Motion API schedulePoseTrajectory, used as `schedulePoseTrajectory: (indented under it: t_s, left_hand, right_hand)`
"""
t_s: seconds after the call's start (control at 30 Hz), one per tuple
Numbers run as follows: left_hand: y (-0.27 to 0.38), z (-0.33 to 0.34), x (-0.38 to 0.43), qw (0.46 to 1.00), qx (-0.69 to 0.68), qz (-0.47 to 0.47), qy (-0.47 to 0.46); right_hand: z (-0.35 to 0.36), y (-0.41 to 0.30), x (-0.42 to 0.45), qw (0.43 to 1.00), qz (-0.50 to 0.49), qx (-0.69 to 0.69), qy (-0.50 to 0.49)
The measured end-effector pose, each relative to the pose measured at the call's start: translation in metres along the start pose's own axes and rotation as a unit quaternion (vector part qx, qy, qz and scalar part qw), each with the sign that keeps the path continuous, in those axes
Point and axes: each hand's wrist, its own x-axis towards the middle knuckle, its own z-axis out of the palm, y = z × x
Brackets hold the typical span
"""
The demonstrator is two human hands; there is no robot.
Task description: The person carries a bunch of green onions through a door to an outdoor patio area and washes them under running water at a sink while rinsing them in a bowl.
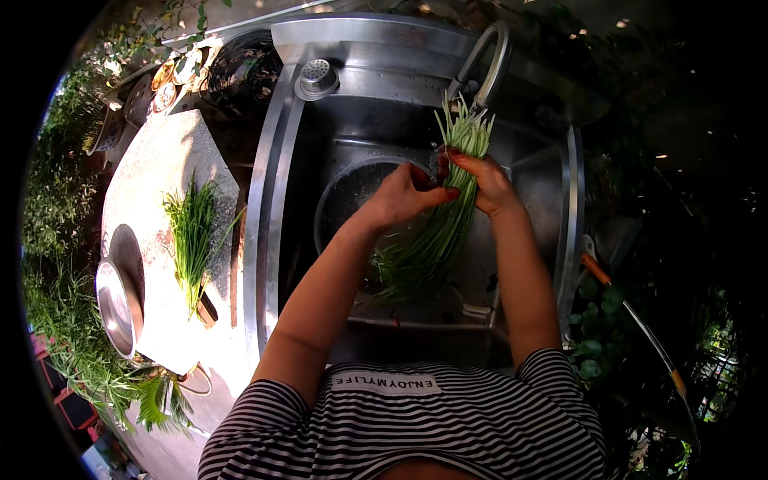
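Over a stainless steel sink [372,324], my right hand [483,180] grips a bunch of long green leafy stalks, perhaps garlic chives [453,222]. Their pale cut ends point up beneath the curved metal faucet [501,60], and the green tips hang down to the left. My left hand [408,195] touches the bunch's left side, thumb across the stalks and fingers curled; whether it pinches any is hard to tell. Below my left hand, a round basin [327,210] stands in the sink, partly hidden by my left arm and the leaves.
A perforated metal drain strainer [317,78] sits on the sink's back left ledge. On the pale stone slab [138,174] at left lie another green bunch [192,234] and a tilted metal bowl [117,309]. A tool's orange handle [595,269] shows right of the sink, among plants.
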Motion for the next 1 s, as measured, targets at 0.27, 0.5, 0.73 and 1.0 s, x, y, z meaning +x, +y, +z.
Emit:
schedulePoseTrajectory:
  t_s: [0.27,0.5,0.73,1.0]
  left_hand:
    - [-0.043,0.007,0.024,0.909,-0.366,-0.015,-0.199]
    - [-0.055,0.025,0.017,0.922,-0.323,-0.077,-0.201]
    - [-0.057,0.015,0.017,0.863,-0.438,-0.12,-0.221]
    - [-0.054,0.025,0.02,0.924,-0.312,-0.078,-0.209]
  right_hand:
    - [0.03,0.028,0.015,0.995,-0.067,0.036,-0.063]
    - [0.031,0.026,0.04,0.987,0.065,-0.009,0.147]
    - [0.037,0.023,0.024,0.997,-0.032,0.015,-0.075]
    - [0.02,0.006,0.051,0.981,0.167,0.083,0.048]
